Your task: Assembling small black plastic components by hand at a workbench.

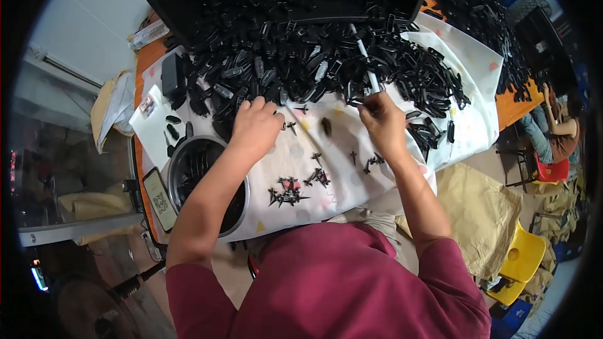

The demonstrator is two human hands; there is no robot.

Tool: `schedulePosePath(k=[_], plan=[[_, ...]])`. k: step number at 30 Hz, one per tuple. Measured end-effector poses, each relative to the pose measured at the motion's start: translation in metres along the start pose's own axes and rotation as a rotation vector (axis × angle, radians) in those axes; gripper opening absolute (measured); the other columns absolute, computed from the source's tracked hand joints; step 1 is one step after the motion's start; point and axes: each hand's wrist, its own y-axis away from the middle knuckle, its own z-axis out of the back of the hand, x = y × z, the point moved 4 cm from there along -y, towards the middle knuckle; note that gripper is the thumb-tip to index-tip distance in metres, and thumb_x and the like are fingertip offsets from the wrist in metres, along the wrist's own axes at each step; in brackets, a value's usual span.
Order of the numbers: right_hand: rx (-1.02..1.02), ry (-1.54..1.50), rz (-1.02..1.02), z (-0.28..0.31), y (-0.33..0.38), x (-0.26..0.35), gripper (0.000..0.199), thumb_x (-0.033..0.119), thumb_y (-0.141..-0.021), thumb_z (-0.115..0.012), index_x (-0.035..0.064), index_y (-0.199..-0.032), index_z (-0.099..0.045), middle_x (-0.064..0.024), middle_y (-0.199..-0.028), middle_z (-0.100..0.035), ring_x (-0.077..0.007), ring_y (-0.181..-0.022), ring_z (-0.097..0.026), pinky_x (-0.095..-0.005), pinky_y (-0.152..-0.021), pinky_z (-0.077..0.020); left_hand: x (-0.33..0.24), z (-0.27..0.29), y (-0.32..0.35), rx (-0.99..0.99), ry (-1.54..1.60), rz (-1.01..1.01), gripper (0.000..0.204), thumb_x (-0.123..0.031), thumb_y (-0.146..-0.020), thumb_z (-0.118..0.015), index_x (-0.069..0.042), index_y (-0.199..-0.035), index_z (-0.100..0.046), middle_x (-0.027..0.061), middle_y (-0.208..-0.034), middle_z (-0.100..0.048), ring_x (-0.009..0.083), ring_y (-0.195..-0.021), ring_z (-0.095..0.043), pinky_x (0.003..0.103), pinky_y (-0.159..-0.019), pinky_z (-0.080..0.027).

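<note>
My right hand (384, 122) is closed around the lower end of a slim white pen-like stick (364, 51), which points up over the pile. A small black plastic piece (355, 103) is at its fingertips; whether it is gripped I cannot tell. At the near edge of the large pile of black plastic clip-like parts (257, 72), my left hand (257, 129) has its fingers apart and bent down onto the parts. Between the hands, small dark pin-shaped pieces (291, 127) lie on the white patterned cloth (282, 150). More of these sit in a little heap (287, 193) nearer me.
A round bowl (246, 204) of black parts stands beside my left forearm. Left of it lies a phone (159, 201). A black box (173, 77) is at the pile's left. Further right are a seated person (559, 129), a yellow chair (524, 254) and brown sacking (474, 213).
</note>
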Motion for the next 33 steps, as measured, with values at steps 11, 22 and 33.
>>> schedulePosePath(k=[11, 22, 33], plan=[[0.135, -0.798, 0.016, -0.005, 0.029, 0.070, 0.023, -0.001, -0.083, -0.055, -0.0048, -0.106, -0.056, -0.0129, -0.102, -0.054, -0.0186, -0.079, -0.060, -0.0268, -0.063, -0.0542, -0.041, 0.041, 0.009, -0.329, 1.802, 0.292, 0.038, -0.002, -0.081, -0.059, 0.003, -0.116, -0.047, 0.0098, -0.102, -0.057, 0.0139, -0.092, -0.055, 0.023, -0.078, -0.045], [0.158, -0.057, 0.625, 0.015, 0.037, 0.093, 0.038, -0.007, -0.064, -0.065, 0.0011, -0.101, -0.059, -0.0113, -0.084, -0.059, -0.0230, -0.065, -0.058, -0.0287, -0.054, -0.0469, -0.042, 0.057, 0.030, -0.360, 1.319, 0.250, 0.031, -0.005, -0.079, -0.061, 0.000, -0.109, -0.055, 0.0079, -0.097, -0.060, 0.0164, -0.080, -0.058, 0.028, -0.069, -0.048], [-0.092, -0.048, 0.608, -0.002, 0.058, 0.089, 0.029, -0.005, -0.064, -0.069, 0.0015, -0.091, -0.061, -0.0128, -0.085, -0.059, -0.0212, -0.064, -0.057, -0.0267, -0.052, -0.0455, -0.075, 0.039, 0.030, -0.558, 1.923, 0.568, 0.039, -0.007, -0.080, -0.062, 0.003, -0.116, -0.051, 0.0089, -0.104, -0.060, 0.0126, -0.088, -0.057, 0.024, -0.079, -0.045]])
